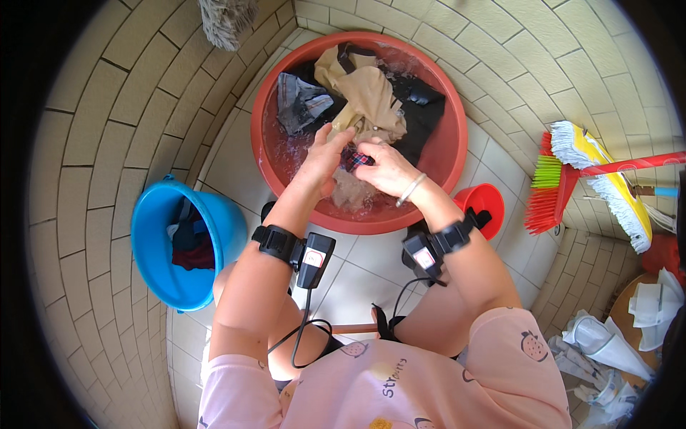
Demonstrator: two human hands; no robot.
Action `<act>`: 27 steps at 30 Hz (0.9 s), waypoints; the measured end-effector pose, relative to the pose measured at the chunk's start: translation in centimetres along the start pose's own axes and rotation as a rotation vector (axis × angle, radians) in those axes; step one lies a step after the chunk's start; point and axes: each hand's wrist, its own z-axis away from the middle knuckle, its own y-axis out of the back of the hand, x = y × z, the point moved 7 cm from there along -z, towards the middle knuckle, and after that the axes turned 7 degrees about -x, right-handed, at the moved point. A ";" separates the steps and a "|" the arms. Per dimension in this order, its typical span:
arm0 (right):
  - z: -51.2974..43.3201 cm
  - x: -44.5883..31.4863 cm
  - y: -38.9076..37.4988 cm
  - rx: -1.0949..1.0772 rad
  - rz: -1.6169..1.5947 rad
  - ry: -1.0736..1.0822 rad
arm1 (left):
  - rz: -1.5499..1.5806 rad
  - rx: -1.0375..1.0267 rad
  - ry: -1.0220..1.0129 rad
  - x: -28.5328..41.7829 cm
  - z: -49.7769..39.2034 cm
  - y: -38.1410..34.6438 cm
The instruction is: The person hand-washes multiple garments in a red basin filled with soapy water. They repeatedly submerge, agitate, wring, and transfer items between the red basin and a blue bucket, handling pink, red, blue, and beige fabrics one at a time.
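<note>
A large red plastic basin [440, 177] holds water and wet clothes in front of me. My right hand [387, 165] grips a small plaid cloth [356, 160] in dark blue and red, above the water in the near half of the basin. Beside it, my left hand [325, 160] has its fingers spread at the cloth's left side; whether it touches the cloth is hard to tell. Just beyond both hands lies a tan garment [370, 96]. A grey garment with stripes [300, 102] floats at the left, and black cloth [426, 115] lies at the right.
A blue bucket [143, 252] with dark clothes stands at the left. A small red bucket [496, 206] with black cloth is right of the basin. A red broom [554, 193] and a yellow mop head [605, 166] lean at the right. Tiled walls enclose the floor; black cables hang from my wrist devices.
</note>
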 end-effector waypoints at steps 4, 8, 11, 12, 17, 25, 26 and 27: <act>2.8 -6.3 0.9 0.170 -0.184 0.224 | 0.403 -0.175 -0.096 -0.2 -0.6 -1.3; 3.3 -8.3 -0.1 0.313 -0.101 0.331 | 0.679 -0.355 0.232 -1.6 -1.1 -1.7; 2.9 -8.4 -0.3 0.400 -0.129 0.315 | 0.652 -0.499 0.059 -0.9 -1.9 -1.5; 2.8 -8.5 -0.3 0.415 -0.110 0.298 | 0.723 -0.734 -0.015 -0.3 -1.4 -2.7; 2.2 -7.9 -0.1 0.507 -0.011 0.179 | 0.882 -0.986 -0.173 -0.4 -0.4 -4.4; -0.6 -4.9 -0.3 0.575 -0.010 0.000 | 0.678 -0.071 -0.033 -3.7 -2.6 -0.8; -0.4 -4.9 0.0 0.636 -0.098 0.038 | 0.659 -0.060 -0.040 -3.6 -2.5 -0.7; -0.7 -4.6 0.0 0.613 -0.093 0.000 | 0.623 -0.080 -0.062 -3.3 -2.3 -0.9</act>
